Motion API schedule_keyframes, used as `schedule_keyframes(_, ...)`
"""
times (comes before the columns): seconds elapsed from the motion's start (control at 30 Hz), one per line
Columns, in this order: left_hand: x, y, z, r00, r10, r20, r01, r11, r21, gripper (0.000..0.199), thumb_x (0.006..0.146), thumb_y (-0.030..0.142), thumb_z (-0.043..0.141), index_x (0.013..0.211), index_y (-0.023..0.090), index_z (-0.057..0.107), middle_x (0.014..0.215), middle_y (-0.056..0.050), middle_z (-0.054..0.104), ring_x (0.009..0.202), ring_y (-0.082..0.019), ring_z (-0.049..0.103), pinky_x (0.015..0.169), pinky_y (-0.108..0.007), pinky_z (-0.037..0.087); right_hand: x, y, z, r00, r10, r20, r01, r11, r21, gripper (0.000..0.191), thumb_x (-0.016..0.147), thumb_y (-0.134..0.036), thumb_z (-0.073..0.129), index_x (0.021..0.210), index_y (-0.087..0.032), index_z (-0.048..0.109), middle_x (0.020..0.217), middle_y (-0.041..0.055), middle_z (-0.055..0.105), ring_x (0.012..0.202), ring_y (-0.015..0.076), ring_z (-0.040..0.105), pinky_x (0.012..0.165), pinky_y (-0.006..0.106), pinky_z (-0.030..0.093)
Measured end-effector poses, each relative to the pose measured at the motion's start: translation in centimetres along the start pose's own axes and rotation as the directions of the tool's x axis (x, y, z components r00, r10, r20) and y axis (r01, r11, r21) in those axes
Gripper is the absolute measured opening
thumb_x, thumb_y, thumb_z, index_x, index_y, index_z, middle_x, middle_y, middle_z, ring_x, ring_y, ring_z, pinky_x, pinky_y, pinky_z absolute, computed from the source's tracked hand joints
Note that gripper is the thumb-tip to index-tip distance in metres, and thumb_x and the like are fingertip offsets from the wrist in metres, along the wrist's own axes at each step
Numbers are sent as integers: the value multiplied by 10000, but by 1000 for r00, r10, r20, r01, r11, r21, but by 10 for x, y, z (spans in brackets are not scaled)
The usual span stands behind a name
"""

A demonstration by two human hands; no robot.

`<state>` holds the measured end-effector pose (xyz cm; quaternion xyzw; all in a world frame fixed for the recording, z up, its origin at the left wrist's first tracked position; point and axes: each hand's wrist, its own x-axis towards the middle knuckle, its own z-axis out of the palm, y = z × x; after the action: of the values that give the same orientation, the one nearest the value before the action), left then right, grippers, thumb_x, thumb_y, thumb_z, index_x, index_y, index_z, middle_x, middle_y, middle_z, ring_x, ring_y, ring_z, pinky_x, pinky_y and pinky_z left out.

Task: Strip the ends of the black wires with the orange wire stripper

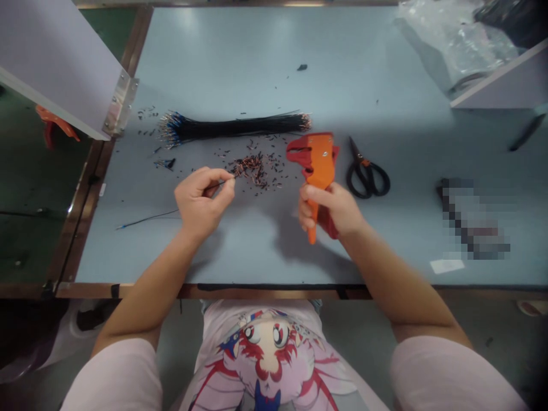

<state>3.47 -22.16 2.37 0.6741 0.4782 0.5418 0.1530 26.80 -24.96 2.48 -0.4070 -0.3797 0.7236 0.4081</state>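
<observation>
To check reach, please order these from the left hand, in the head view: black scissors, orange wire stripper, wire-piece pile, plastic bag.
From the left hand:
1. wire-piece pile, just right
2. orange wire stripper, in the right hand
3. black scissors, farther right
4. plastic bag, far corner

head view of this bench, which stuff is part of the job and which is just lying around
Part of the job:
left hand pinching a thin black wire
right hand gripping an orange-red plastic wire stripper
long black wire bundle with blue-tipped ends
heap of short dark wire pieces

Lying about:
black-handled steel scissors
clear plastic bag
white paper slip
</observation>
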Motion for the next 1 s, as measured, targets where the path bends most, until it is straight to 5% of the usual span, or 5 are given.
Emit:
schedule_keyframes(0.27,0,-6,5,988,-149,29,152,982,-117,62,727,164,644,719,209,684,620,29,581,547,-65,480,507,-211,365,1,0,0,958,269,95,-262,961,-84,377,729,-414,748,883,-119,570,759,81,673,649,224,695,569,323,581)
schedule_keyframes(0.6,-11,1,14,989,-118,84,130,980,-151,54,726,139,632,708,189,632,639,28,609,583,-74,532,541,-210,423,-5,10,10,923,217,316,-213,976,-48,334,752,-362,738,909,-118,572,781,57,651,672,204,691,594,329,581)
schedule_keyframes(1.0,-14,2,16,993,-27,113,49,980,-191,62,764,139,621,757,192,651,693,10,614,636,-87,548,580,-225,428,-6,13,13,902,134,411,-135,990,-28,281,782,-314,711,893,-101,565,765,52,632,654,185,671,535,314,579)
